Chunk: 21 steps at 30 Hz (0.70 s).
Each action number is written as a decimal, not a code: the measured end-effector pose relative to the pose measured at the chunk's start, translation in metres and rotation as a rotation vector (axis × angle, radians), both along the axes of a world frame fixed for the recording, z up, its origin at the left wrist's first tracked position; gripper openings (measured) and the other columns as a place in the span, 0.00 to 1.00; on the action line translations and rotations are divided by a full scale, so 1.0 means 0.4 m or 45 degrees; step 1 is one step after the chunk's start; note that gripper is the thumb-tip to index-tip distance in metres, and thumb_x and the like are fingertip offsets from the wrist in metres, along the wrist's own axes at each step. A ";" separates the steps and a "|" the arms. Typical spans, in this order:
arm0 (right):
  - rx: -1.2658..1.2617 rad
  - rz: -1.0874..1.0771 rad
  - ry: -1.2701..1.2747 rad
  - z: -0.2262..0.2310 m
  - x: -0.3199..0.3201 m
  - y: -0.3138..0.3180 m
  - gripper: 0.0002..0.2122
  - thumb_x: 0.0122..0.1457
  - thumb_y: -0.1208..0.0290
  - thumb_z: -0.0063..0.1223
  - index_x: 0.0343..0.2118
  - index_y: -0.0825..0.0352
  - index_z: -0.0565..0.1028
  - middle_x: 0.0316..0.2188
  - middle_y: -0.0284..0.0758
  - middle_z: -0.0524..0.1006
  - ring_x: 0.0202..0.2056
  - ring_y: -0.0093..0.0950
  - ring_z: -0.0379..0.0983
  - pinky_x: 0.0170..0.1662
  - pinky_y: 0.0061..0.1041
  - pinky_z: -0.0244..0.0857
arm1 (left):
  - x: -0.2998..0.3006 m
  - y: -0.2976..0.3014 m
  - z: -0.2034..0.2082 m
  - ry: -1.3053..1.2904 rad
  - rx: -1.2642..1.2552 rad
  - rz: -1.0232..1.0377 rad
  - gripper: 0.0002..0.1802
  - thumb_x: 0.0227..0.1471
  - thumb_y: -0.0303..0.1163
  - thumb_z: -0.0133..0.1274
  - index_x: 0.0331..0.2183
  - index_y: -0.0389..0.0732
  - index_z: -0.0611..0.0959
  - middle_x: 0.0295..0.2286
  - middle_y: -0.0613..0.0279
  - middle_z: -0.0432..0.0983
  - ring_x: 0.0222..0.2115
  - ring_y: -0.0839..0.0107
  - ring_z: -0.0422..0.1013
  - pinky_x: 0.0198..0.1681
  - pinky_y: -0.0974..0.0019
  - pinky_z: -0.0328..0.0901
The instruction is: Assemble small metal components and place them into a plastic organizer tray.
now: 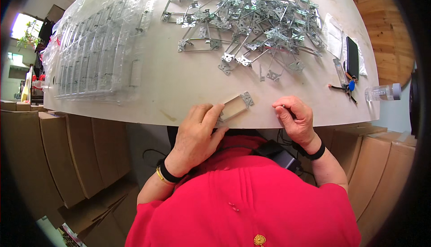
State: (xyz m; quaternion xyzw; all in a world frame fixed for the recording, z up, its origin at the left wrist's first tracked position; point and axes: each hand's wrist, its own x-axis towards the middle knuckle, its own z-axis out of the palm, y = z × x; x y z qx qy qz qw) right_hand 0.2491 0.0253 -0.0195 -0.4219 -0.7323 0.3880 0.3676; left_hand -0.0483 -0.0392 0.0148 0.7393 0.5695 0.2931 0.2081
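Note:
At the table's front edge, my left hand (197, 130) grips one end of a narrow rectangular metal bracket frame (246, 100). Two thin rods run between its end plates, and my fingers cover part of the near plate. To the right, apart from the frame, my right hand (294, 118) is closed in a pinch. A tiny bright speck shows at its fingertips, too small to name. Farther back lies a large heap of similar metal bracket frames (251, 18). A loose small metal plate (273, 75) lies at the heap's near side.
Clear plastic trays (96, 63) with metal parts inside cover the table's left. On the right are a black phone-like case (352, 57), keys with a blue tag (351, 85) and a clear bottle (381, 93). Cardboard boxes (85, 153) stand below the table on both sides.

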 end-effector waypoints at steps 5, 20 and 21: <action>0.033 -0.036 0.003 0.017 -0.006 -0.002 0.04 0.65 0.77 0.63 0.41 0.67 0.83 0.36 0.35 0.80 0.34 0.24 0.76 0.37 0.23 0.69 | -0.003 -0.014 -0.003 0.143 0.020 -0.100 0.37 0.47 0.23 0.68 0.59 0.38 0.76 0.47 0.48 0.76 0.45 0.50 0.73 0.48 0.52 0.71; 0.026 -0.063 0.105 -0.008 -0.011 -0.002 0.05 0.68 0.80 0.59 0.44 0.69 0.83 0.39 0.35 0.81 0.34 0.21 0.80 0.39 0.19 0.75 | 0.003 -0.026 -0.048 -0.086 0.299 -0.065 0.20 0.55 0.16 0.58 0.50 0.35 0.82 0.33 0.51 0.80 0.31 0.54 0.76 0.36 0.57 0.72; 0.021 -0.073 0.102 -0.010 -0.012 -0.001 0.06 0.68 0.80 0.59 0.45 0.69 0.83 0.40 0.35 0.80 0.35 0.20 0.80 0.39 0.19 0.75 | 0.002 -0.022 -0.048 -0.085 0.307 -0.059 0.20 0.55 0.16 0.58 0.50 0.35 0.82 0.33 0.51 0.80 0.31 0.54 0.76 0.36 0.57 0.72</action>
